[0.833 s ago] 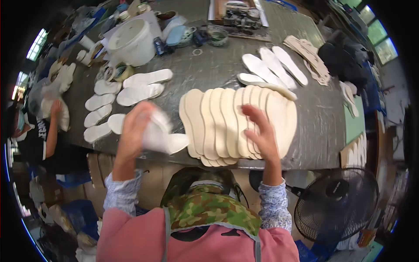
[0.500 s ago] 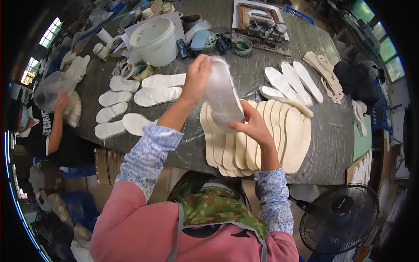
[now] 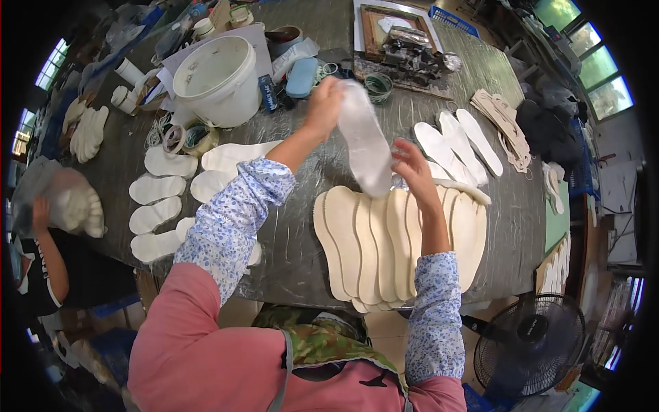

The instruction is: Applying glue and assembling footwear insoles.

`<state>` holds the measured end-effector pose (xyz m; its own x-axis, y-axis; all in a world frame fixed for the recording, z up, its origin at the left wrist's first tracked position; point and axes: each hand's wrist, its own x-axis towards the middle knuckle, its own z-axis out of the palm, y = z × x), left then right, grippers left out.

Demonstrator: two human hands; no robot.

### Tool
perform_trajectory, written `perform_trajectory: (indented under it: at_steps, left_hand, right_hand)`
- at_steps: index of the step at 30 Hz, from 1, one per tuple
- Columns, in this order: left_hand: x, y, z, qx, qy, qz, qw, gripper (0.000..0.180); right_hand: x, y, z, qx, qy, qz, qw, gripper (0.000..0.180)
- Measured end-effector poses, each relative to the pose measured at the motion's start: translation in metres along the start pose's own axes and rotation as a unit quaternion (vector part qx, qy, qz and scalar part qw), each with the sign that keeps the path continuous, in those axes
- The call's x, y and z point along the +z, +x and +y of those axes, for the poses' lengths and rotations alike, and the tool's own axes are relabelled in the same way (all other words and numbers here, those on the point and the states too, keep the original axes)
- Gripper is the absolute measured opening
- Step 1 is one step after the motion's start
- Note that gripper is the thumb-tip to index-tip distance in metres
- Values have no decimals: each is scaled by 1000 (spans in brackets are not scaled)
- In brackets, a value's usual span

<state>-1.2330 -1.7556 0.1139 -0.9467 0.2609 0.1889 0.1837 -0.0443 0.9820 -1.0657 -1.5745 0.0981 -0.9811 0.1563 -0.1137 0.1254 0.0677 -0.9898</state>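
A whitish, fuzzy-edged insole [image 3: 364,144] hangs over the table, somewhat blurred. Its upper end is pinched in my left hand [image 3: 324,110], fingers closed. My right hand [image 3: 416,173] is beside the insole's lower part, fingers apart, holding nothing; whether a fingertip brushes the edge I cannot tell. Below lies an overlapping row of cream insoles [image 3: 371,247], partly covered by my right forearm. White insoles [image 3: 453,147] rest beyond my right hand. More white insoles [image 3: 158,189] are spread to the left, some hidden by my left sleeve.
A white bucket [image 3: 218,82], tape rolls [image 3: 199,139] and a blue case [image 3: 302,77] stand at the back left. A wooden frame with metal parts [image 3: 405,44] sits at the back. A fan [image 3: 528,343] is at the lower right. A co-worker's hand [image 3: 41,214] holds a plastic bag [image 3: 51,196] at left.
My right hand has let go of the insole's lower end, and its fingers have spread. My left hand still holds the insole, now more upright. The whole view has shifted slightly.
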Motion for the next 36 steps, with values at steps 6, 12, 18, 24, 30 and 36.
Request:
perform_trajectory:
  at_steps: [6, 12, 18, 24, 30, 36]
  left_hand:
    - [20, -1, 36, 63, 53, -92, 992, 21]
    - [-26, 6, 41, -23, -140, -156, 977, 45]
    - [-56, -31, -43, -107, -54, -162, 980, 59]
    - [-35, -57, -107, -323, -181, -41, 928, 56]
    - [-46, -70, -134, -123, 153, -12, 981, 42]
    - [-24, -69, -124, 23, 274, 7, 961, 32]
  right_hand:
    - [31, 57, -45, -116, -14, 25, 993, 54]
    - [49, 71, -73, -88, 106, 34, 990, 28]
    - [43, 88, -57, 72, 350, 48, 933, 30]
    - [-2, 99, 56, 210, 395, 167, 879, 22]
    - [-10, 82, 88, 233, 264, 169, 921, 25]
    - [-44, 56, 36, 60, 143, 306, 939, 85]
